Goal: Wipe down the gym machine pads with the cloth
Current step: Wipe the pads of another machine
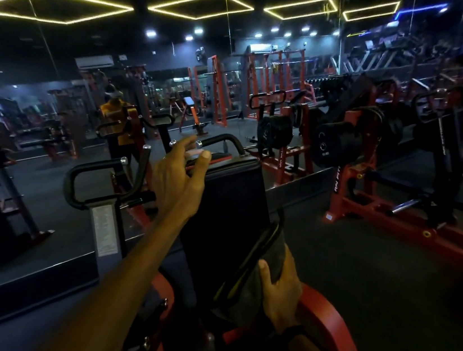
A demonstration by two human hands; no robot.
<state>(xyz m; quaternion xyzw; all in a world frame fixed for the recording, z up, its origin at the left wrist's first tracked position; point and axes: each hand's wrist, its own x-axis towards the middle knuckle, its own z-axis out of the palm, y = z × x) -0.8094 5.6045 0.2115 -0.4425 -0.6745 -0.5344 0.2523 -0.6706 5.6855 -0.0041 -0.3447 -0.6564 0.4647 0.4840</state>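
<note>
Dim mirrored gym: right hand (279, 292) grips the soft, limp cloth (255, 272) bunched at its near edge, left hand (179, 176) spread wide toward the upright chest pad (228, 205).

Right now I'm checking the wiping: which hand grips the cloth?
The right hand, low by the pad, grips the dark cloth; the left hand reaches empty toward the pad's top.

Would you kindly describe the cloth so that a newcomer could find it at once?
Start at the tall black upright pad on the red machine in the middle of the view. The cloth lies against its lower right edge, gripped by the right hand. It is dark grey, folded and soft, unlike the stiff pad and the metal handles nearby.
</note>
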